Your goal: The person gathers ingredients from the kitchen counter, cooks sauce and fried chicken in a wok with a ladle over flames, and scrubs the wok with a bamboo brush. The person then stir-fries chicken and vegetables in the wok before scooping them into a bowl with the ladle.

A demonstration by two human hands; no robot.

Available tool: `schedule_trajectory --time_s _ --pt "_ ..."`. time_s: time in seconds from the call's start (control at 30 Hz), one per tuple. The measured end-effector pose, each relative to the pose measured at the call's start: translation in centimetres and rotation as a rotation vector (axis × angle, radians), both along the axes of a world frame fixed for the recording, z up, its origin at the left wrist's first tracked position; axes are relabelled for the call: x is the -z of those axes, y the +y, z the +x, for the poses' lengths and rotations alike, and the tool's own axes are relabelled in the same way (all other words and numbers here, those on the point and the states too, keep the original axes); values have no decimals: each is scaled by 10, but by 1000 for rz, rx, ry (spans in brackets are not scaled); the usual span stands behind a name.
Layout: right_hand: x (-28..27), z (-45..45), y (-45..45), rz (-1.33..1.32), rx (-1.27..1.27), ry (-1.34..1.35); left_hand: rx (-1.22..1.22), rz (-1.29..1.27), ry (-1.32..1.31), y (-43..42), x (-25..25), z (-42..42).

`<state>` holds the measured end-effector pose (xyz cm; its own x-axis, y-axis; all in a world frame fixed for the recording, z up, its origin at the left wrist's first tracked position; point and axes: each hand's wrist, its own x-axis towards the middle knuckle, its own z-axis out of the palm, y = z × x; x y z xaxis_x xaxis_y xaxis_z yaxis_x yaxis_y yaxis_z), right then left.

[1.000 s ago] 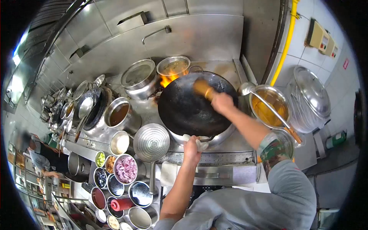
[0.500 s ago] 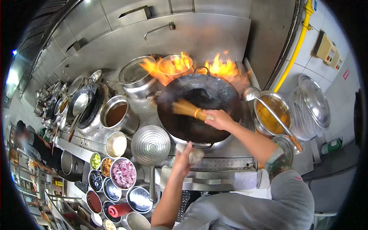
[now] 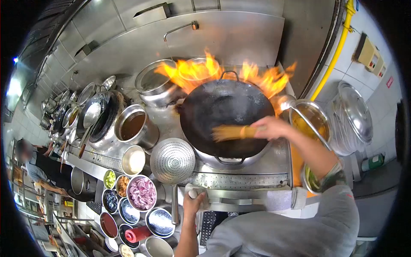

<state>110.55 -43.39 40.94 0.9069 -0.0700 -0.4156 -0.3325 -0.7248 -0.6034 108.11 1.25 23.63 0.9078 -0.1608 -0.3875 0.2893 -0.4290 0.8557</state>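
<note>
My right hand (image 3: 272, 127) is closed around the end of a straw-coloured bamboo wok brush (image 3: 233, 132). The bristles point left, over the lower part of a black wok (image 3: 209, 105). That wok sits on the burner, dark inside with a little haze above it. Flames (image 3: 265, 79) rise behind its far rim. Near the stove's front edge, below the wok, my left hand (image 3: 191, 204) is closed on a folded pale cloth (image 3: 198, 194). It is apart from the wok's near handle. A perforated ladle (image 3: 173, 160) lies just left of this hand.
At left stand a pot of brown liquid (image 3: 133, 125), a bowl of sliced purple onion (image 3: 142, 193) and several small bowls. On the right are a pot of yellow oil (image 3: 311, 118) with a long ladle across it and stacked lids (image 3: 355, 113). A co-worker (image 3: 40, 169) stands far left.
My right hand and the brush have shifted right within the wok. My left hand has moved down and left with the cloth, away from the wok's near handle. The flames have spread.
</note>
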Motion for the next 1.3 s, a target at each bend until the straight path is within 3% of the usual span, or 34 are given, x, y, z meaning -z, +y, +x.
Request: schedule_trajectory --time_s 0.03,0.07,0.13,0.2,0.23,0.27,0.33,0.37,0.43,0.47,0.5,0.57,0.67,0.7,0.73,0.77,0.8,0.83,0.97,1.07,1.1,1.2,1.3 --pt "37 6 -44 -428 -218 -402 -13 51 -38 4 9 -3" --pt "-17 -2 -10 -702 137 -212 -24 97 -85 5 26 0" --pt "1 11 -14 -869 327 -401 -24 168 -154 5 31 2" --pt "23 23 -9 -864 243 -380 -18 217 -199 2 16 2" --pt "33 27 0 -858 223 -235 -20 188 -166 1 5 2" --pt "-4 14 32 -649 149 -91 -16 210 -176 0 2 -1" --pt "5 -5 19 -374 -149 -342 -14 256 -205 0 -2 0" --pt "-5 -14 10 -276 -168 -292 -24 251 -249 0 -2 2" --pt "-8 -16 -30 -432 -152 -227 -29 248 -322 1 -4 -5" --pt "-41 -14 -25 -457 45 -101 -24 284 -347 -3 -11 -8" --pt "-32 -8 -35 -911 132 -199 -24 315 -376 -9 -22 -10" --pt "-35 -12 -51 -880 352 -355 -44 329 -452 -13 -32 -19" --pt "-19 -56 -72 -247 624 -600 -26 341 -523 -25 -65 -34" --pt "-34 -83 -38 258 713 -542 -9 347 -579 -27 -66 -41" --pt "-12 -113 -19 527 727 -671 -26 375 -627 -28 -65 -48" --pt "11 -144 -13 699 717 -541 -51 405 -705 -30 -66 -57" --pt "34 -168 19 809 865 -736 -66 397 -698 -32 -69 -66" --pt "30 -198 53 798 790 -672 -99 343 -601 -34 -76 -75" --pt "179 -295 46 728 780 -446 -243 346 -595 -43 -90 -112" --pt "175 -309 77 -74 749 -332 -273 280 -563 -44 -95 -137" --pt "183 -305 68 314 820 -266 -281 279 -557 -40 -94 -145" --pt "200 -283 20 -540 265 -241 -333 282 -546 -21 -97 -171" --pt "156 -254 37 -529 16 -651 -428 320 -544 12 -104 -199"
